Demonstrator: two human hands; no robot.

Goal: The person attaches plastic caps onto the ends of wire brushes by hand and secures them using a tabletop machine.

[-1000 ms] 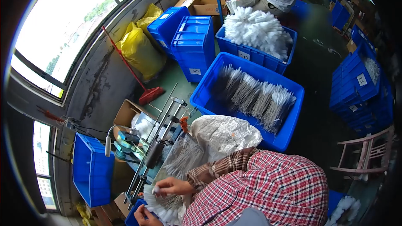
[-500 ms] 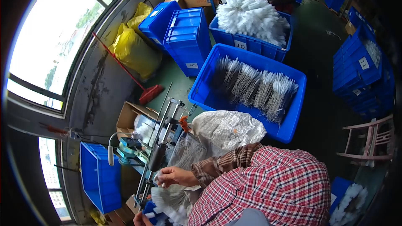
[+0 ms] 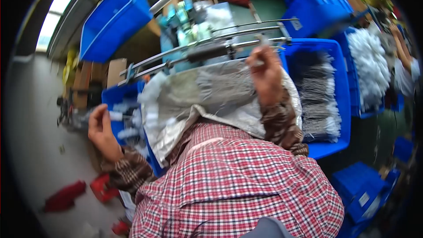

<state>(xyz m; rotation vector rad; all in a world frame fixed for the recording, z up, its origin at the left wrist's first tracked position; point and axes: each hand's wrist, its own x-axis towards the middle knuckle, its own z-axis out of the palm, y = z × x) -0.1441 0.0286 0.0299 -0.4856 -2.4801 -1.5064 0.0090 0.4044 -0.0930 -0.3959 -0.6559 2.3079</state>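
My left hand [image 3: 103,132] is at the left, thumb and fingers closed on a small white-bristled wire brush [image 3: 116,116]. Under it stands a blue bin [image 3: 152,152] with more white brushes inside. My right hand [image 3: 268,75] is raised at the right end of a metal rail fixture [image 3: 207,52], its fingers curled together. Motion blur hides what, if anything, is between them. Across my lap a pale woven sack [image 3: 172,139] holds a bundle of thin wires [image 3: 227,83], with white bristle pieces [image 3: 151,90] at its left side.
To the right, a blue bin [image 3: 346,101] holds rows of white-tipped wire brushes [image 3: 319,105]. Beyond it is a bin heaped with white brushes [image 3: 369,68]. A blue tub [image 3: 99,31] stands at upper left. Another person's arm [image 3: 401,46] shows at far right.
The view has swung, bringing both hands and the lap into fuller sight. My hands are now farther apart, the left out over the brush bin and the right at the rail's right end.
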